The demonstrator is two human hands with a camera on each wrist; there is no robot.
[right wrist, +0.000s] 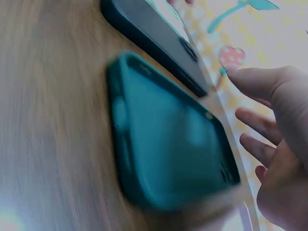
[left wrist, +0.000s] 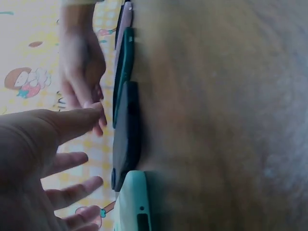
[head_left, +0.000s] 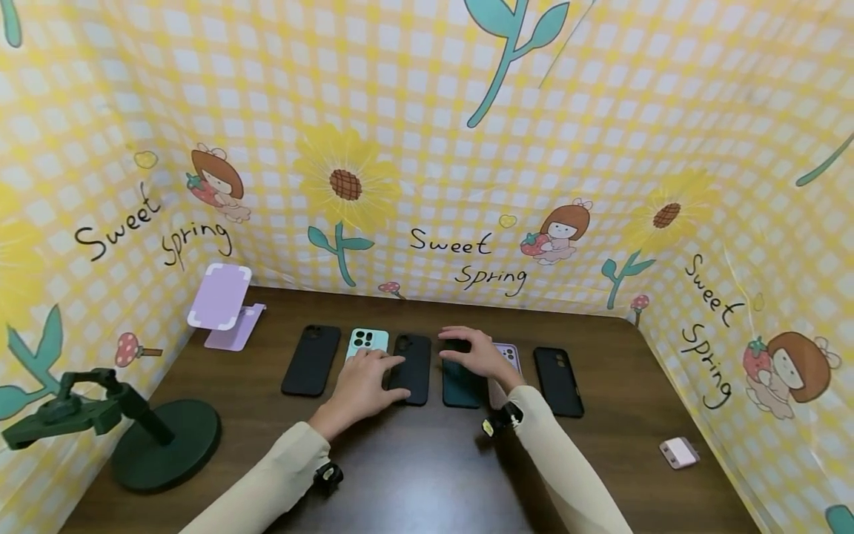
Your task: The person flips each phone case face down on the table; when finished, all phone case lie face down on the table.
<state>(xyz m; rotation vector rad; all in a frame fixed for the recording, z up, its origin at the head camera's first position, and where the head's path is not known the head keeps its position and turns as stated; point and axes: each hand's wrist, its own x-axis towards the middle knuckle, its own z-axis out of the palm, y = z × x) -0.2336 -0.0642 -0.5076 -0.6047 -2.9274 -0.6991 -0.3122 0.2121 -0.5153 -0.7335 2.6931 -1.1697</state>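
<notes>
My left hand (head_left: 360,386) hovers over a mint phone case (head_left: 368,339) and a black phone case (head_left: 415,374), its fingers spread and holding nothing. In the left wrist view, a gap shows between the fingers and these cases. My right hand (head_left: 475,356) is above a dark teal phone case (head_left: 462,387), fingers loosely bent, nothing in them. The right wrist view shows this teal case (right wrist: 173,139) lying hollow side up. Partly covered by the right hand and wrist is a lilac phone case (head_left: 509,354).
At the row's ends lie a black case (head_left: 311,361) on the left and another black case (head_left: 559,382) on the right. A lilac folding stand (head_left: 223,304), a dark green round-based stand (head_left: 167,445) and a small white charger (head_left: 679,452) share the brown table (head_left: 414,475). Patterned cloth surrounds it.
</notes>
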